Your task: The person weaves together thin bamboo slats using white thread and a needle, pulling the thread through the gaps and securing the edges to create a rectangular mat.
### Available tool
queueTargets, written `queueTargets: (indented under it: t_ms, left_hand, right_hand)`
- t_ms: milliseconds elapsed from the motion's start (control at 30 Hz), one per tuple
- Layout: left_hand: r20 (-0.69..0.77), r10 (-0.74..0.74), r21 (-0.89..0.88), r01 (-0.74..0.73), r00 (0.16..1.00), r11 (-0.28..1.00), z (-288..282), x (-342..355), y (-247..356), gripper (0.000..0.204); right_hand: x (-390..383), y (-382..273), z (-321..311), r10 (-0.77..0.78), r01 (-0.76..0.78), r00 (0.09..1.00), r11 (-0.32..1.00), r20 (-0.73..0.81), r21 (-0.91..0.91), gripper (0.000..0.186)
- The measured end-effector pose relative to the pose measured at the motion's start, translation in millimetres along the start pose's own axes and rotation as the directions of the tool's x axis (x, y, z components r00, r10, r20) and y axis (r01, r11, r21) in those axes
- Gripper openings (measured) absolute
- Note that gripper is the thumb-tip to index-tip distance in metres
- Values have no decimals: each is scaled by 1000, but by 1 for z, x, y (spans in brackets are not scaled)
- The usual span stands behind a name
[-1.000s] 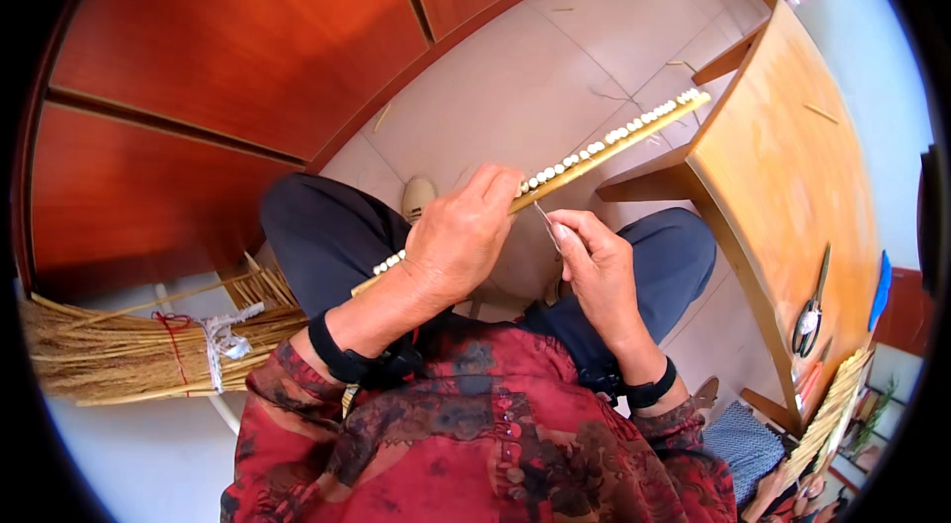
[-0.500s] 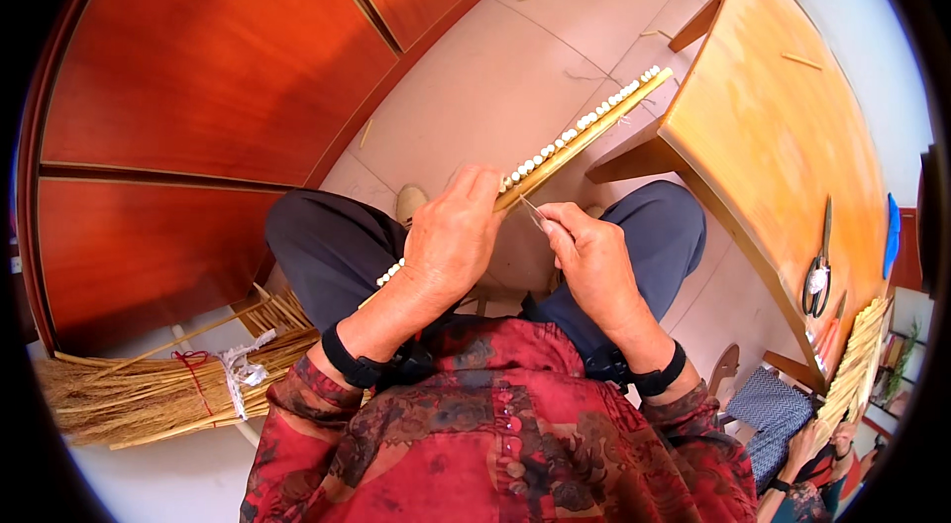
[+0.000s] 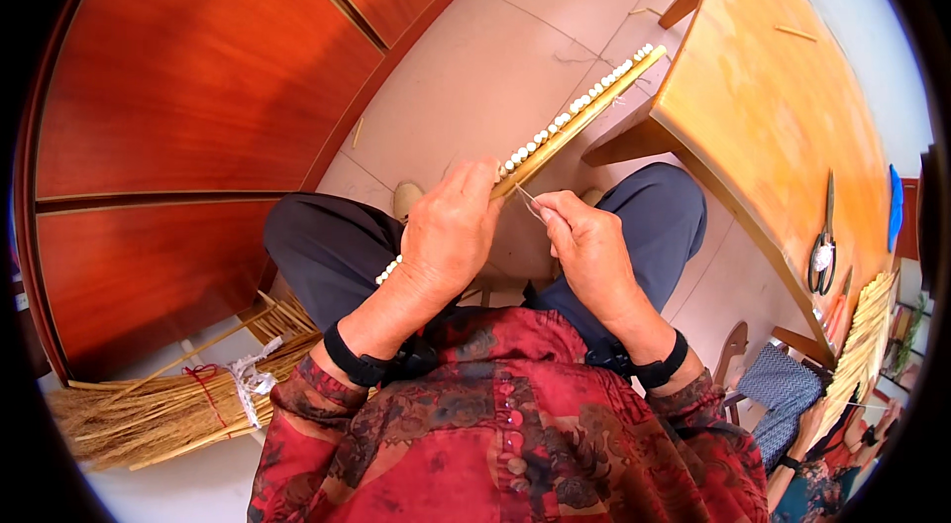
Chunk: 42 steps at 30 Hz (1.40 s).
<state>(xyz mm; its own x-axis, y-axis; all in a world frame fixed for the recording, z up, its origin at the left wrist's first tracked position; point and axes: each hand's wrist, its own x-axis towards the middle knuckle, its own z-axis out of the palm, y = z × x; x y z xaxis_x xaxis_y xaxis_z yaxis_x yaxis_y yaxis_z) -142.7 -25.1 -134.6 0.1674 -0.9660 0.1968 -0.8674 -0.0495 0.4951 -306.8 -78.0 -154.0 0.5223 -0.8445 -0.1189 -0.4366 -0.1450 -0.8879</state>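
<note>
One stick [image 3: 584, 119] | left hand [image 3: 451, 226] clasped around it | right hand [image 3: 586, 238] pinching thin tool [image 3: 531, 201] beside it | likely tool-work along it; next move needs steady hold

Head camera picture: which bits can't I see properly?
In the head view:
Part of the yellow stick: hidden behind the left hand.
One end of the thin tool: hidden by the right hand; its tip is too small.
Most of the other person: cut off by the dark rim.

Red shirt [image 3: 446, 454], dark floral pattern; black wristbands [image 3: 347, 359]; navy trousers [image 3: 659, 216]
</note>
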Motion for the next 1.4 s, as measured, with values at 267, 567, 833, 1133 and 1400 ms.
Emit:
queueTargets:
  t_ms: [267,567,833,1133,1400]
  left_hand:
    - [38,-60,-63,63,997,996,-5,4,0,36]
    - [49,-104,-101,108,993,989,-7,6,0,36]
    - [53,-107,-100,112,993,989,-8,8,-1,36]
    - [30,-95,-73,97,995,993,-8,7,-4,37]
    - [32,-113,-60,115,993,992,-9,8,-5,37]
  right_hand:
    - [2,-1,4,-25,27,999,997,-26,69,13]
    - [4,-2,6,-44,46,999,997,-31,59,13]
    - [9,-2,6,-88,90,996,993,-29,77,12]
    - [15,-6,13,-100,102,994,994,-48,48,8]
    - [20,-7,12,-101,102,994,994,-32,48,7]
